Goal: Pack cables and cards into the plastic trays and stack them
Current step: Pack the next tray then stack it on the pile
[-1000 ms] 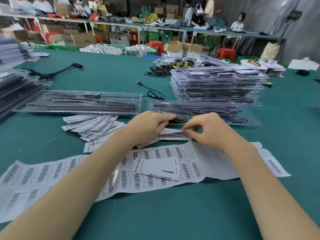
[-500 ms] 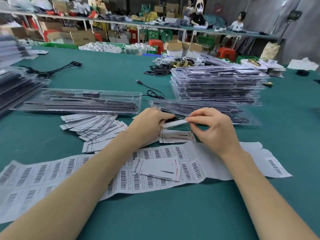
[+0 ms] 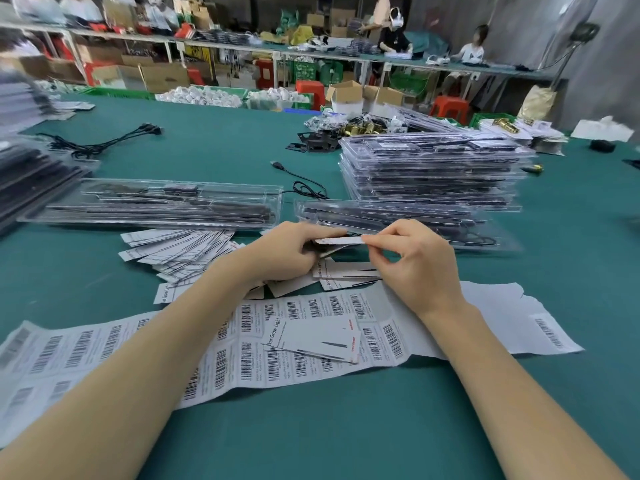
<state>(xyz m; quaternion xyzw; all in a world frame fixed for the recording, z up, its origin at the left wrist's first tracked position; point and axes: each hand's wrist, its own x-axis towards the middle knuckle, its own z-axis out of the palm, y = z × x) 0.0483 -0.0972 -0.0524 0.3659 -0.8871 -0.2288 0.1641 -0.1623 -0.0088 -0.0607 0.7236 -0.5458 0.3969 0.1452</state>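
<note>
Barcode sheet: lying nearest on the table.
Cards: fanning out behind it, left.
Tray stack: sitting far right.

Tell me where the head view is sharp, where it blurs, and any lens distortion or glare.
Head view: sharp on the left hand, right hand and barcode label sheet; smeared at the left-edge tray pile; wide-angle bending of the far shelf rail; soft even light, faint sheen on the stacked trays, weak shadows.

Card seen edge-on, print unreadable. Left hand covers cards beneath. Tray stack at table's left edge cut off, blurred. Barcode sheet text too small.
</note>
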